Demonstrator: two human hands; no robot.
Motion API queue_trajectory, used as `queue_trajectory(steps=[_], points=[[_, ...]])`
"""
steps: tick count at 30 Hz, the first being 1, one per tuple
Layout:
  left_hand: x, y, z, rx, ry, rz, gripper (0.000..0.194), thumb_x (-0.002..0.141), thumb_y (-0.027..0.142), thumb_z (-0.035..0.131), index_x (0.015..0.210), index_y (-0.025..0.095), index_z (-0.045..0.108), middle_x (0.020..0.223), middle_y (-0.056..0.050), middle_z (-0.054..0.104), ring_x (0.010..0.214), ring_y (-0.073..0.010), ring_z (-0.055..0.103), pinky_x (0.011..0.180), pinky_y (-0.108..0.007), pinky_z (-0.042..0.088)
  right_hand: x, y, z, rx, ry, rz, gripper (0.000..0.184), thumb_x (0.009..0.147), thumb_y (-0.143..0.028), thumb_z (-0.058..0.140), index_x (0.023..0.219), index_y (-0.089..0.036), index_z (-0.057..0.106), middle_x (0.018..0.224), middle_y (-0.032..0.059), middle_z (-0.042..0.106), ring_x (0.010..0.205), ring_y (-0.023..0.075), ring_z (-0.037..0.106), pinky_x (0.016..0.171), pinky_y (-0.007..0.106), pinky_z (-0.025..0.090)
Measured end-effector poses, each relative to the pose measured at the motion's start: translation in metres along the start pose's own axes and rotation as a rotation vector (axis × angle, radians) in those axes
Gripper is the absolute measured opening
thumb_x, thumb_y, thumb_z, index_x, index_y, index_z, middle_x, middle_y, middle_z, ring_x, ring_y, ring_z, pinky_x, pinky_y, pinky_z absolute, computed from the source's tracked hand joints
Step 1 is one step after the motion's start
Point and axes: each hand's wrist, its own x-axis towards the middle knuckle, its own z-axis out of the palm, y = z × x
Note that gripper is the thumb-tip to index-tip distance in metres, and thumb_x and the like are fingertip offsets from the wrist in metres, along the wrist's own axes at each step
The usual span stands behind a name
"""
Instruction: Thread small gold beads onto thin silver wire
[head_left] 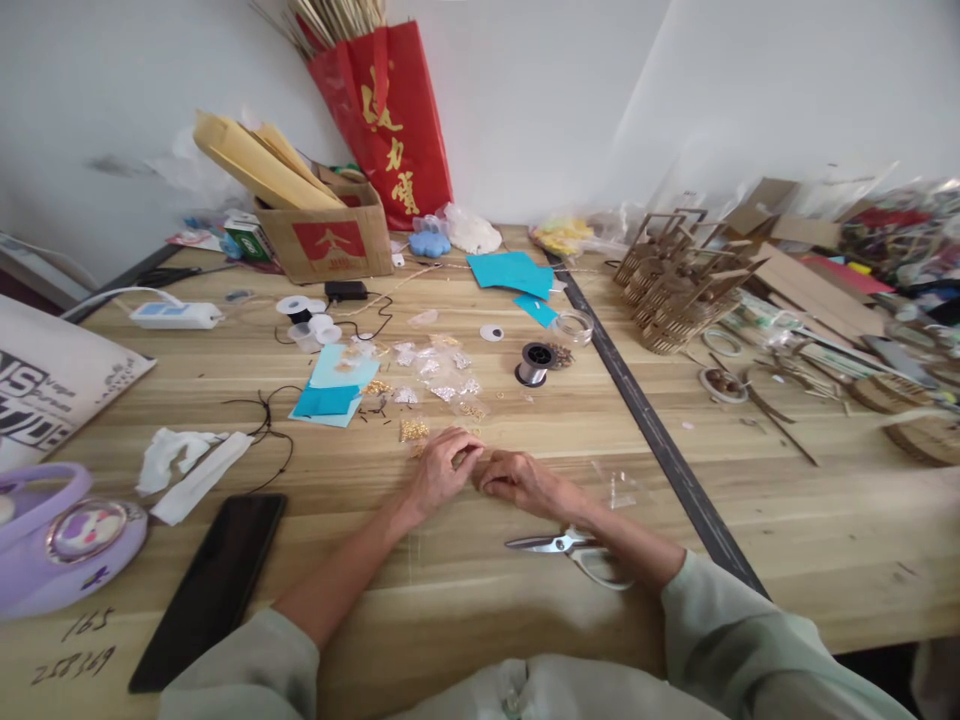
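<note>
Well, from the left, a black phone [210,590] lies toward the bench's near-left corner, slanting away from the near edge, and the blue sheets [326,400] sit farther off, toward the far edge. Next comes the packet of gold beads [413,430], just beside the left hand [450,465] on its far side; a careless knuckle could probably nudge it and scatter beads across the wood [450,610]. It looks nearly square, so I can make out no clear long axis or pointing end. The left thumb and forefinger curl toward each other, and the right hand [521,478], just beside them, has its fingers folded in; I cannot tell whether either pinches anything, since any small piece there is hidden. If one is held, a loosened grip might drop it among the clutter. Nearer the near edge, the scissors [551,544] lie partly behind the right forearm, blades pointing to the left edge, long axis roughly along the near edge; a sweep of that arm could catch the handles and swing the tips. Last, a small clear bag [621,490] lies right of that hand.
</note>
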Motion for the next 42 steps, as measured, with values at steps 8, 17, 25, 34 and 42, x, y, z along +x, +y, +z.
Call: queue_trajectory(steps=[8,17,25,34,42], points=[[-0.003,-0.003,-0.001,0.102,-0.037,0.111,0.013,0.088,0.015,0.05,0.083,0.015,0.062,0.079,-0.006,0.065,0.076,-0.0162,0.059,0.072,-0.029,0.047,-0.003,0.0,0.008,-0.059,0.053,-0.093,0.016,0.083,-0.007,0.049,0.078,-0.014,0.063,0.082,0.0044,0.061,0.072,0.0124,0.057,0.07,0.021,0.043],[-0.009,-0.006,-0.003,0.187,-0.125,0.212,0.015,0.089,0.013,0.047,0.093,0.016,0.062,0.082,-0.007,0.064,0.08,-0.0174,0.058,0.072,-0.032,0.049,-0.003,-0.006,0.007,-0.141,0.058,0.032,0.013,0.077,-0.004,0.052,0.081,-0.016,0.055,0.077,0.0009,0.058,0.064,0.011,0.051,0.061,0.021,0.036],[-0.007,-0.007,-0.004,0.187,-0.114,0.206,0.016,0.088,0.013,0.047,0.092,0.016,0.062,0.08,-0.007,0.065,0.077,-0.017,0.06,0.07,-0.031,0.05,-0.002,-0.005,0.005,-0.125,0.05,0.075,0.015,0.073,-0.004,0.052,0.082,-0.016,0.052,0.07,-0.0019,0.054,0.059,0.0095,0.048,0.059,0.02,0.034],[-0.007,-0.009,-0.003,0.126,-0.143,0.131,0.016,0.087,0.015,0.049,0.088,0.016,0.065,0.08,-0.006,0.068,0.076,-0.0161,0.062,0.07,-0.028,0.05,-0.002,-0.001,-0.002,-0.033,0.021,0.067,0.014,0.076,-0.006,0.053,0.079,-0.015,0.062,0.064,-0.0024,0.058,0.054,0.0083,0.049,0.056,0.019,0.036],[-0.002,-0.007,-0.002,-0.057,-0.147,-0.1,0.012,0.081,0.017,0.056,0.083,0.015,0.067,0.076,-0.004,0.07,0.064,-0.0131,0.06,0.063,-0.024,0.046,-0.001,0.001,-0.007,0.226,0.06,0.138,0.011,0.079,-0.012,0.053,0.08,-0.013,0.064,0.065,0.0,0.064,0.058,0.01,0.057,0.056,0.019,0.041]])
